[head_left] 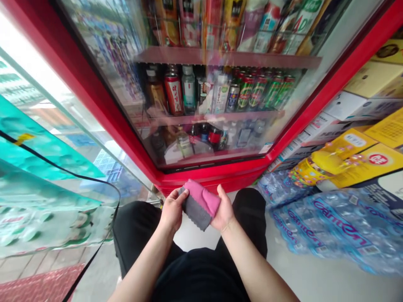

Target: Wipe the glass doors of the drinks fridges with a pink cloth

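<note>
Both my hands hold a folded pink and grey cloth [201, 203] in front of my knees. My left hand [172, 209] grips its left end with the thumb on top. My right hand [224, 211] is closed round its right end. Just beyond the cloth stands a red drinks fridge [217, 173] with a shut glass door [195, 79]. Bottles and cans [220, 90] fill its shelves behind the glass.
Shrink-wrapped packs of water bottles [333, 226] lie on the floor at the right. Above them are stacked yellow and white cartons [355, 147]. A glass shop door [56, 197] with teal film stands at the left. My black trousers [192, 268] fill the bottom centre.
</note>
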`<state>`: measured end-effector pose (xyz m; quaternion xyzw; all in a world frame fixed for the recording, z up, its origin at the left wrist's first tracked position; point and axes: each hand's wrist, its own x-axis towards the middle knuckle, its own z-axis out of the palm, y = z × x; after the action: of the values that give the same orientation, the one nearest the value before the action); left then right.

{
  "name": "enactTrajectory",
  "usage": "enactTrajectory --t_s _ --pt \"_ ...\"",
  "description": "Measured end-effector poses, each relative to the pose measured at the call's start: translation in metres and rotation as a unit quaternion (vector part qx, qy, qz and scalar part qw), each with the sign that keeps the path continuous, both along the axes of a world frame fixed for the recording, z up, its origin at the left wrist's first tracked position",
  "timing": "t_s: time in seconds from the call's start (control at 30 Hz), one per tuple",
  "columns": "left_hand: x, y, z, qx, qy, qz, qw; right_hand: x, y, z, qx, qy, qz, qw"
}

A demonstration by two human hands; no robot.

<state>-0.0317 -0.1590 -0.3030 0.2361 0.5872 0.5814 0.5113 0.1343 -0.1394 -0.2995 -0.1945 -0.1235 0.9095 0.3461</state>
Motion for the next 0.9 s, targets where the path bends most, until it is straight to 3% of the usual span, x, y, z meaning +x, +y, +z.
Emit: enactTrajectory --t_s 0.1,0.17,0.3,0.37,0.43,0.57,0.73,0.9 --pt "-0.005 0.0 -0.006 0.023 0.106 0.034 0.994 -0.003 0.003 -0.006 -0.042 0.004 -0.019 0.999" --pt "-0.004 -0.005 -0.002 0.046 0.176 0.032 0.983 -0.006 0.006 -0.008 -0.056 0.005 -0.04 0.998" --pt "0.011 -0.02 0.016 0.09 0.24 -0.105 0.961 -0.012 0.01 -0.013 -0.051 -0.018 -0.063 0.997" --pt "0.019 -0.025 0.021 0.1 0.244 -0.16 0.951 -0.014 0.011 -0.015 -0.049 -0.039 -0.044 0.997" --pt "0.022 -0.026 0.02 0.095 0.235 -0.176 0.951 -0.016 0.011 -0.018 -0.033 -0.052 -0.024 0.998" --pt "0.015 -0.021 0.005 0.045 0.16 -0.192 0.967 -0.015 0.009 -0.027 0.047 -0.065 -0.02 0.997" --pt "0.0 -0.014 -0.007 0.004 0.081 -0.165 0.983 -0.012 0.004 -0.041 0.099 -0.201 -0.049 0.973" --pt "-0.022 -0.006 0.002 0.013 0.099 -0.139 0.985 -0.005 0.006 -0.036 0.246 -0.278 0.023 0.928"
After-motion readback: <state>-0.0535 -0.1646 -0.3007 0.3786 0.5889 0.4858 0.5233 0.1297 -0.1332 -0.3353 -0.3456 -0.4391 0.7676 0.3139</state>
